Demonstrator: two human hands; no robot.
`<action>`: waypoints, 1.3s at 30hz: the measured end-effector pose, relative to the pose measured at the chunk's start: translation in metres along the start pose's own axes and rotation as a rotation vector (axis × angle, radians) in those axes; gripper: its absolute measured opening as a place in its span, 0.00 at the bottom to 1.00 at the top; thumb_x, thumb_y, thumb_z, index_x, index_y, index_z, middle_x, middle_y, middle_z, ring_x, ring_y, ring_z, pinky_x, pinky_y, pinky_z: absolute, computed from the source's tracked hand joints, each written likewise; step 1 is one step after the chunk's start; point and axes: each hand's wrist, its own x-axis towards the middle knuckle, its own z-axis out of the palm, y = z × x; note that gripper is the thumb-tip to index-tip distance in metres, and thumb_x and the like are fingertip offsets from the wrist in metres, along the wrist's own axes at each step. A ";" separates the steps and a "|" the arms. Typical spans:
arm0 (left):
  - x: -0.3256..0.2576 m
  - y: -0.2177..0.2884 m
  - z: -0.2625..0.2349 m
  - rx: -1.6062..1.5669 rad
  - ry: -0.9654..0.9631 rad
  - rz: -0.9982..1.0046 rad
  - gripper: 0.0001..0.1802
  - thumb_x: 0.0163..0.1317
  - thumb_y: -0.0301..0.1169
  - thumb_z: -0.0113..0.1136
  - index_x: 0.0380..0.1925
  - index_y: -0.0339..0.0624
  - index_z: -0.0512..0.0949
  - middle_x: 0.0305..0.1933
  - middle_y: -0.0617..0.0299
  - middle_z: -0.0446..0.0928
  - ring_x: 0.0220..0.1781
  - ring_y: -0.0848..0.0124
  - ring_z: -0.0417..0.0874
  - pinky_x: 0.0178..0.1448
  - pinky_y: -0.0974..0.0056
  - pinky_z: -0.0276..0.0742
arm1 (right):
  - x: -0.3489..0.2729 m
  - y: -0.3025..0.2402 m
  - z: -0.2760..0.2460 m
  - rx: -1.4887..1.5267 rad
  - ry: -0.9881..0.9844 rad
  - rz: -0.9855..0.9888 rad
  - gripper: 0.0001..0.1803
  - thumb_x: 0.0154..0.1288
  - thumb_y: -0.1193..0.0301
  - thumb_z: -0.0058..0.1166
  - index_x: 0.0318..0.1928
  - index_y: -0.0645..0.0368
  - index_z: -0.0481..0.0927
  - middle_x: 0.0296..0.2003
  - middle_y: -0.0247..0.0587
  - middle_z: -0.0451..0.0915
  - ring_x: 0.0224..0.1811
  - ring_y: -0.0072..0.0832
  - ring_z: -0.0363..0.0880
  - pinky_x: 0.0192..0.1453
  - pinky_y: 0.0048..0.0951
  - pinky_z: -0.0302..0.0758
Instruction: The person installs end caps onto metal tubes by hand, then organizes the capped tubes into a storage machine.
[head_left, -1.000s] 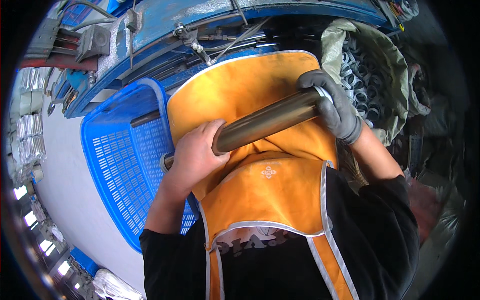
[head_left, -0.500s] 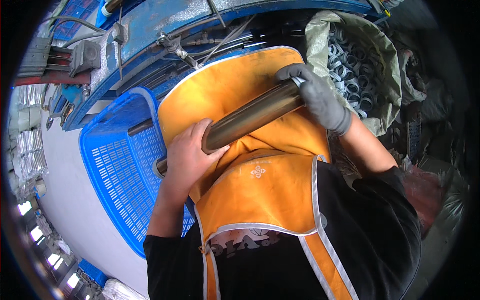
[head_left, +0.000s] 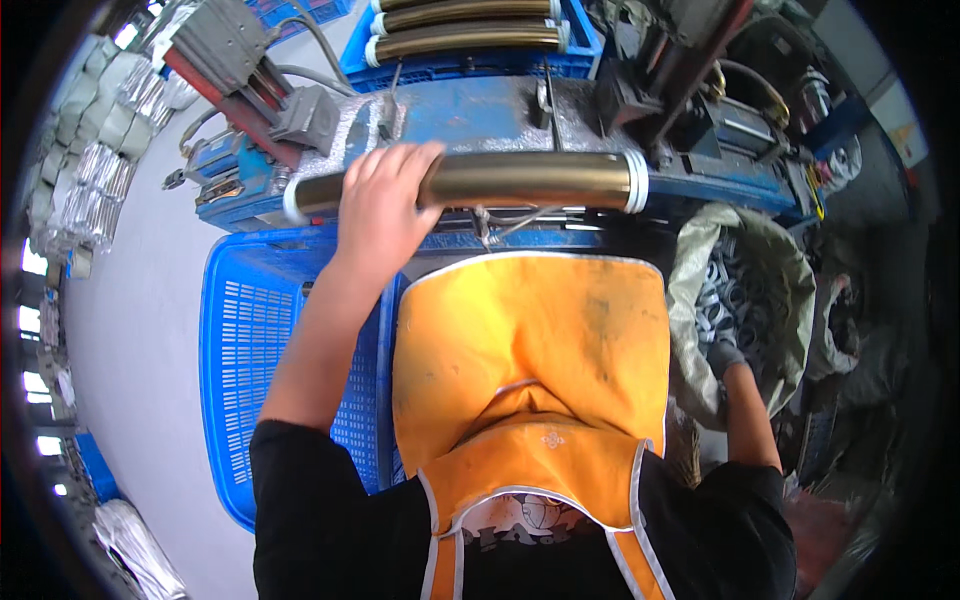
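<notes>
My bare left hand [head_left: 385,205] is wrapped round a bronze-coloured metal tube [head_left: 535,180], left of its middle. The tube lies level in front of the blue machine bench [head_left: 455,108], with a white ring [head_left: 637,181] on its right end and another on its left end. Whether the tube rests on the bench I cannot tell. My right hand [head_left: 725,355], in a grey glove, reaches into an open woven sack [head_left: 690,285] of loose grey-white rings [head_left: 738,290]. Its fingers are hidden among the rings.
A deep blue plastic basket [head_left: 240,350] stands at the left. Beyond the bench, a blue crate [head_left: 480,68] holds several similar ringed tubes [head_left: 465,42]. Metal machine units [head_left: 225,45] rise at both bench ends. An orange apron [head_left: 530,340] covers my lap.
The tube has moved from over my lap to the bench, still in my left hand. My gloved right hand has let go of it and moved into the sack. The view has shifted too.
</notes>
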 end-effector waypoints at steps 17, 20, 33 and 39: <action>0.086 -0.085 0.119 0.269 -0.001 -0.164 0.48 0.47 0.41 0.79 0.69 0.55 0.66 0.65 0.56 0.72 0.73 0.54 0.66 0.78 0.45 0.55 | -0.053 -0.062 0.014 -0.902 0.201 -0.183 0.32 0.71 0.46 0.39 0.52 0.61 0.84 0.55 0.62 0.80 0.59 0.51 0.79 0.64 0.43 0.73; 0.059 -0.092 0.107 0.209 0.165 -0.161 0.48 0.53 0.47 0.74 0.72 0.55 0.62 0.72 0.54 0.67 0.78 0.53 0.59 0.80 0.39 0.48 | -0.039 -0.040 -0.005 -1.016 0.119 -0.266 0.30 0.71 0.49 0.42 0.52 0.61 0.84 0.51 0.64 0.81 0.56 0.53 0.80 0.61 0.46 0.75; -0.476 -0.183 0.175 -0.312 -0.688 -1.373 0.40 0.61 0.57 0.63 0.60 0.33 0.76 0.64 0.35 0.74 0.67 0.45 0.75 0.71 0.49 0.69 | -0.033 -0.033 -0.055 -1.303 0.128 -0.330 0.27 0.71 0.50 0.45 0.51 0.61 0.84 0.47 0.60 0.83 0.52 0.50 0.82 0.57 0.46 0.77; -0.565 -0.122 0.269 -0.579 -0.780 -1.391 0.35 0.64 0.52 0.61 0.61 0.35 0.75 0.62 0.39 0.76 0.63 0.47 0.79 0.67 0.51 0.72 | -0.006 -0.044 -0.041 -1.317 0.202 -0.329 0.26 0.71 0.51 0.47 0.50 0.61 0.84 0.46 0.58 0.84 0.50 0.49 0.83 0.55 0.46 0.78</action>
